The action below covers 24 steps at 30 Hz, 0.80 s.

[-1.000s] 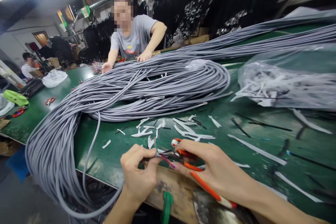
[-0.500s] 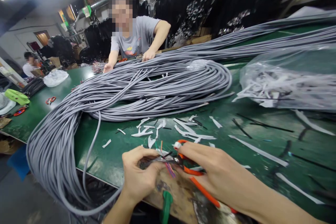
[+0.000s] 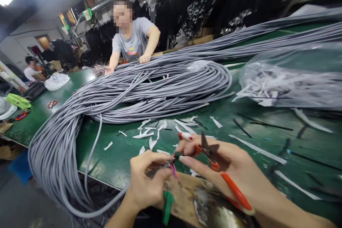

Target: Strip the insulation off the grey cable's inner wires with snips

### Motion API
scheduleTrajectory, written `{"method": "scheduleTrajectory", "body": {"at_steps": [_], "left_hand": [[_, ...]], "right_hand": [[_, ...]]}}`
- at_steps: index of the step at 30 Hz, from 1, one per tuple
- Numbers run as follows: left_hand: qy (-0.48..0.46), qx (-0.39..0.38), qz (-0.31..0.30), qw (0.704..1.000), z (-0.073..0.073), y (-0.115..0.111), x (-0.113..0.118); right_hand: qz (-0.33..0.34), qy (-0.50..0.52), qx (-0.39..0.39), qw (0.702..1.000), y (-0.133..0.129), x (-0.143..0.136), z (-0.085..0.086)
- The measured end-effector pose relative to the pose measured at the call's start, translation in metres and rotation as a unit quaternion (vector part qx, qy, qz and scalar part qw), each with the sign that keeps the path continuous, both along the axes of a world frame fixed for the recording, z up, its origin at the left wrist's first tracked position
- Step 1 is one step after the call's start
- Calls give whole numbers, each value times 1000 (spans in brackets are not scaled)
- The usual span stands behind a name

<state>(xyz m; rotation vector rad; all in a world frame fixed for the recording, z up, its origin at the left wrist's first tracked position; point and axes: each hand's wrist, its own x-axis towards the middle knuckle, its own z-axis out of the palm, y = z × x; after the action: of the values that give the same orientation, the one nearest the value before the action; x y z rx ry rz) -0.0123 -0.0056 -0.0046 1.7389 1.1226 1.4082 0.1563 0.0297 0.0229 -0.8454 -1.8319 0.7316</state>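
Observation:
My left hand is closed on the end of a grey cable, just above the table's front edge. Thin coloured wires stick out beyond its thumb and forefinger. In my right hand are orange-handled scissors, lying across the palm with the blades pointing up and away from the wires. The thumb and forefinger of that hand meet near a small dark piece at the wires. A white wrap shows at a fingertip of the right hand.
A large bundle of grey cables crosses the green table. White and black scraps lie around my hands. A clear bag of scraps is at right. Across the table, a person touches the cables. A green handle stands at the front edge.
The scissors' blades have left the wires and turned upward in my right hand. Its thumb and forefinger have come to the wires. The person opposite has shifted slightly left.

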Motion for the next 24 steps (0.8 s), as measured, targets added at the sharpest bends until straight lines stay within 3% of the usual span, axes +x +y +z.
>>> {"method": "scheduleTrajectory", "body": {"at_steps": [4,9,13,15,18,21,24], "left_hand": [[35,48,-18,998,-1,-2,3],[72,104,-55,990,1,-2,2],[102,131,-87,982,4,-1,3],[99,144,-84,981,4,-1,3],[71,168,-51,982,2,0,4],[42,201,15,979,0,1,2],[31,232,84,969,-4,3,0]], "right_hand": [[51,47,-53,996,-5,-1,3],[45,75,-129,988,-2,-2,4],[34,76,-141,986,-2,-3,1],[24,60,-113,992,-3,-3,0],[-9,17,4,1000,-4,-2,1],[-45,-20,132,990,-6,0,3],[-66,-66,175,980,-6,1,3]]}}
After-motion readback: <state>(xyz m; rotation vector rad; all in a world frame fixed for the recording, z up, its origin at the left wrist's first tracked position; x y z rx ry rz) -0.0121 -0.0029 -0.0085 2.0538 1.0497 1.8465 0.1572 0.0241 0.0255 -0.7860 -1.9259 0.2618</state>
